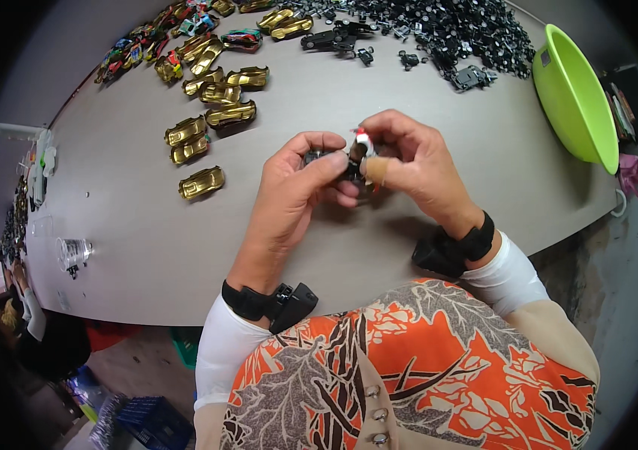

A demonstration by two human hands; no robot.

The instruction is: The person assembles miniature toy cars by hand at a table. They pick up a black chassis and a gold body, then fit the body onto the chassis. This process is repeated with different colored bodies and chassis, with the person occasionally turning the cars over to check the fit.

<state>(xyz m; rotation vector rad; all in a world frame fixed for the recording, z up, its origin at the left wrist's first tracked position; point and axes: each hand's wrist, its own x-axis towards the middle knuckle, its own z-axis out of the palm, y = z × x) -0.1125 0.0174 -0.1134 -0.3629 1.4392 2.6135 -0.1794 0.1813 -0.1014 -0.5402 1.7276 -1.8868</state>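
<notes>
Above the middle of the table, my left hand (287,184) is closed around a black toy car chassis (352,172), most of it hidden by the fingers. Close against it, my right hand (428,166) pinches a small red-and-white piece (364,140) between thumb and fingers. Whether that piece touches the chassis is hard to make out. A tan plaster wraps the right thumb. Left of my hands lie several shiny gold toy car bodies (201,182), in loose rows running toward the far side.
A heap of black chassis parts (476,37) covers the far right of the table. Colourful car bodies (135,54) pile up at the far left. A lime-green basin (570,101) leans at the right edge. At left stands a clear cup (71,251), with another person's arm (32,311) beyond.
</notes>
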